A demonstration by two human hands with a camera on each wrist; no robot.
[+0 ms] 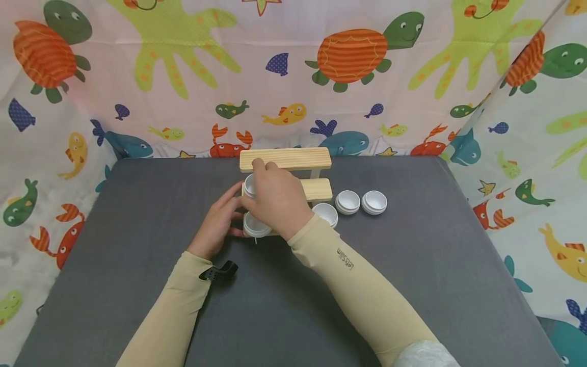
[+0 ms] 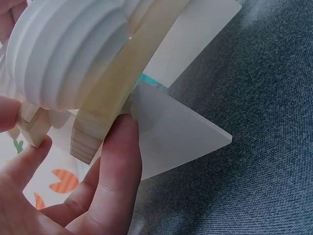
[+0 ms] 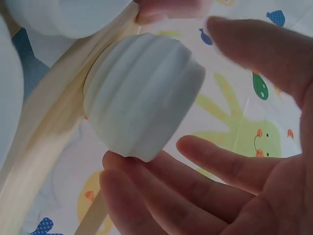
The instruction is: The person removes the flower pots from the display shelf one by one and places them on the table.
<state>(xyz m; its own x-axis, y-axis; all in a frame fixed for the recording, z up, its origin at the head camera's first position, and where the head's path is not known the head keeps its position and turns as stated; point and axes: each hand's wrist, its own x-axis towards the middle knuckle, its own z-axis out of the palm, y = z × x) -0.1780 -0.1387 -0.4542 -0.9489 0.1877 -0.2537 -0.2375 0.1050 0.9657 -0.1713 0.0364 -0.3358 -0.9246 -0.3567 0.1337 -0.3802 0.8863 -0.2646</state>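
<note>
A tiered wooden stand (image 1: 317, 189) has pale boards on white side supports (image 2: 181, 132). At its left end my left hand (image 1: 213, 224) holds the board ends, with one digit against the lower board (image 2: 93, 132). My right hand (image 1: 282, 196) is around a white ribbed pot (image 3: 146, 93) on a stand board; fingers touch its side while the thumb is apart from it. Another white pot (image 1: 256, 226) sits at the left of the lowest board, and a third white pot (image 1: 326, 213) at its right. The right hand hides part of the boards.
Two white pots (image 1: 347, 202) stand on the grey tabletop (image 1: 403, 275) just right of the stand. A curtain (image 1: 284, 86) printed with sea animals hangs behind and along the sides. The stand's top board (image 1: 285, 159) is near the back edge.
</note>
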